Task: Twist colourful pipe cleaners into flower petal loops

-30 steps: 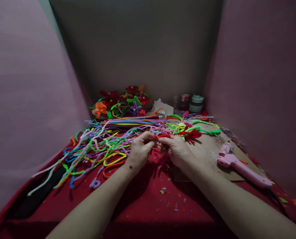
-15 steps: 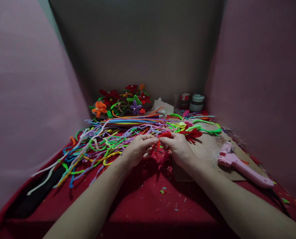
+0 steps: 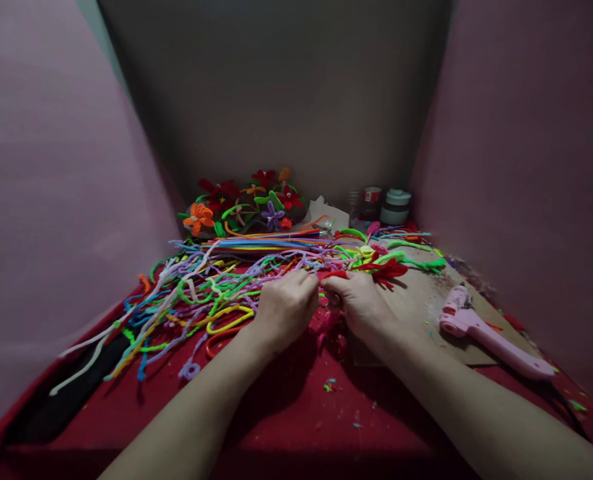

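Note:
My left hand (image 3: pixel 289 307) is closed, knuckles up, with its fingertips mostly hidden. Right beside it, my right hand (image 3: pixel 360 303) pinches a red pipe cleaner (image 3: pixel 334 275) between thumb and forefinger. The two hands nearly touch above the red cloth, and between the earlier and present views the red piece spans both grips. Just past my right hand lie red looped pipe-cleaner petals (image 3: pixel 389 270). Loose pipe cleaners (image 3: pixel 231 290) in many colours spread beyond and left of my left hand.
A pink glue gun (image 3: pixel 494 340) rests on a cardboard sheet (image 3: pixel 416 307) at the right. Pipe-cleaner flowers (image 3: pixel 246 203) stand at the back, left of a lidded jar (image 3: pixel 395 207). A black object (image 3: pixel 66 400) lies at the left edge. Small scraps dot the red cloth (image 3: pixel 286 413).
My left hand has rolled over, so its knuckles now face up and its fingertips are hidden. The right hand keeps its pinch almost in place.

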Available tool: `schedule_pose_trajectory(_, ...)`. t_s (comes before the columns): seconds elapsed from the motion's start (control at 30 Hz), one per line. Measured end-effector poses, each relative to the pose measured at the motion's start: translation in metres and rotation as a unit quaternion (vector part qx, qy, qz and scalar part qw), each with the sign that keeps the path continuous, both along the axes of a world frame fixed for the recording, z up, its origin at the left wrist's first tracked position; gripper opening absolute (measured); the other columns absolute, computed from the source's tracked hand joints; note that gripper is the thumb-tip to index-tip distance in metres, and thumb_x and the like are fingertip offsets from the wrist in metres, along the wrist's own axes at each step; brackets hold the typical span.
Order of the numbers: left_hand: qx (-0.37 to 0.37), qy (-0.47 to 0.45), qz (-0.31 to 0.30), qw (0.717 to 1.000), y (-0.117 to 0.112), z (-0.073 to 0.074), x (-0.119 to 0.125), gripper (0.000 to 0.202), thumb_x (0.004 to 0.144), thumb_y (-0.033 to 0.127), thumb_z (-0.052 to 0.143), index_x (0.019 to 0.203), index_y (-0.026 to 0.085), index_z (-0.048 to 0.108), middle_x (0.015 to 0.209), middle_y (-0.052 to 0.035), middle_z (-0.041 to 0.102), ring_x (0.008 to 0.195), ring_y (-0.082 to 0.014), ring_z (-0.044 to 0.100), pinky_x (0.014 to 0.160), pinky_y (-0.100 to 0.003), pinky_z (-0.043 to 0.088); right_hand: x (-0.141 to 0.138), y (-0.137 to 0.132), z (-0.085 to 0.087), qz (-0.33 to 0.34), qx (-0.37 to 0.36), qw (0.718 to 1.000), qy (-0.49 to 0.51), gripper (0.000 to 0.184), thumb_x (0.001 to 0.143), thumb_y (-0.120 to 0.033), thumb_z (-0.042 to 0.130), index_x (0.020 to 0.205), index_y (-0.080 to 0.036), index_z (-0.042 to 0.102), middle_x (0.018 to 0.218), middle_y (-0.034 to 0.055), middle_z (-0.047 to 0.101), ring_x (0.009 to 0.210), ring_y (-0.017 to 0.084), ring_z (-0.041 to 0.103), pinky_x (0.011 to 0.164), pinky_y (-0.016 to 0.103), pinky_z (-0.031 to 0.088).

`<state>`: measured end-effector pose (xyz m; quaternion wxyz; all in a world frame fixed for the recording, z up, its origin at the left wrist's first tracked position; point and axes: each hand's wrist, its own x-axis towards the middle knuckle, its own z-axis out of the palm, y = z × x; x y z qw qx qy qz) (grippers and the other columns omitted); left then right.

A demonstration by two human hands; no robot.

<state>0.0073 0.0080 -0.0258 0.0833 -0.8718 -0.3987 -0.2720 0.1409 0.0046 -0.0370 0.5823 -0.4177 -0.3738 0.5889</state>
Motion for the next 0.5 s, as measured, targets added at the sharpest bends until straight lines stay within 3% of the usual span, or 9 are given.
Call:
schedule_pose_trajectory(0.07, 0.12, 0.086, 0.012, 0.989, -0.004, -0.005, 0.001, 0.02, 0.085, 0.019, 0.04, 0.076, 0.015, 0.058, 0.073, -0.0066, 0.06, 0.068, -0.0168, 0.053, 0.061, -0.028, 0.035, -0.001, 0.002, -0.003, 0.024, -0.066, 0.995, 0.07, 0.017, 0.049, -0.017, 0.056, 0.042, -0.018, 0.041, 0.038, -0.0063, 0.037, 0.038, 0.006, 0.029, 0.039, 0.023, 0.019)
schedule_pose_trajectory(0.13, 0.174, 0.111, 0.02, 0.978, -0.006, -0.009, 0.002, 0.021, 0.086, 0.018, 0.039, 0.078, 0.015, 0.058, 0.074, -0.0073, 0.06, 0.069, -0.0181, 0.054, 0.062, -0.029, 0.036, -0.002, 0.005, -0.007, 0.043, -0.085, 0.991, 0.097, 0.014, 0.05, -0.019, 0.058, 0.045, -0.017, 0.045, 0.042, -0.005, 0.042, 0.04, 0.007, 0.032, 0.04, 0.023, 0.022)
schedule_pose_trajectory(0.27, 0.158, 0.074, 0.044, 0.984, -0.008, -0.014, 0.005, 0.022, 0.087, 0.02, 0.037, 0.08, 0.015, 0.057, 0.071, -0.0068, 0.06, 0.065, -0.0171, 0.054, 0.059, -0.029, 0.036, 0.0, 0.005, -0.01, 0.044, 0.024, 0.997, 0.057, 0.017, 0.054, -0.02, 0.065, 0.051, -0.016, 0.049, 0.046, -0.0053, 0.044, 0.044, 0.007, 0.035, 0.045, 0.024, 0.026)
schedule_pose_trajectory(0.33, 0.095, 0.041, 0.051, 0.993, -0.007, -0.014, 0.006, 0.022, 0.086, 0.021, 0.037, 0.08, 0.015, 0.057, 0.072, -0.0067, 0.06, 0.065, -0.0167, 0.054, 0.059, -0.028, 0.035, 0.002, 0.003, -0.009, 0.042, 0.053, 0.997, 0.026, 0.018, 0.056, -0.022, 0.067, 0.053, -0.016, 0.05, 0.046, -0.0059, 0.043, 0.045, 0.007, 0.034, 0.046, 0.024, 0.025)
schedule_pose_trajectory(0.4, -0.018, -0.033, 0.05, 0.998, -0.007, -0.009, 0.006, 0.019, 0.084, 0.022, 0.04, 0.08, 0.015, 0.057, 0.072, -0.0054, 0.06, 0.064, -0.0152, 0.052, 0.058, -0.026, 0.035, 0.005, 0.002, -0.006, 0.046, 0.052, 0.998, -0.006, 0.019, 0.058, -0.025, 0.068, 0.055, -0.016, 0.052, 0.047, -0.0058, 0.043, 0.045, 0.007, 0.034, 0.046, 0.024, 0.024)
schedule_pose_trajectory(0.47, -0.181, -0.135, 0.012, 0.974, -0.005, -0.001, 0.005, 0.019, 0.082, 0.025, 0.042, 0.08, 0.015, 0.058, 0.068, -0.0024, 0.058, 0.058, -0.0124, 0.049, 0.055, -0.024, 0.035, 0.009, 0.002, -0.004, 0.054, 0.049, 0.997, -0.037, 0.02, 0.061, -0.026, 0.067, 0.054, -0.016, 0.052, 0.047, -0.0053, 0.044, 0.044, 0.007, 0.035, 0.045, 0.024, 0.024)
schedule_pose_trajectory(0.5, -0.269, -0.182, -0.017, 0.946, -0.004, 0.004, 0.004, 0.021, 0.082, 0.027, 0.042, 0.078, 0.015, 0.059, 0.063, -0.0007, 0.056, 0.054, -0.0107, 0.045, 0.052, -0.023, 0.033, 0.011, 0.003, -0.003, 0.056, 0.052, 0.996, -0.052, 0.019, 0.062, -0.026, 0.066, 0.055, -0.016, 0.052, 0.047, -0.005, 0.044, 0.044, 0.007, 0.035, 0.045, 0.024, 0.024)
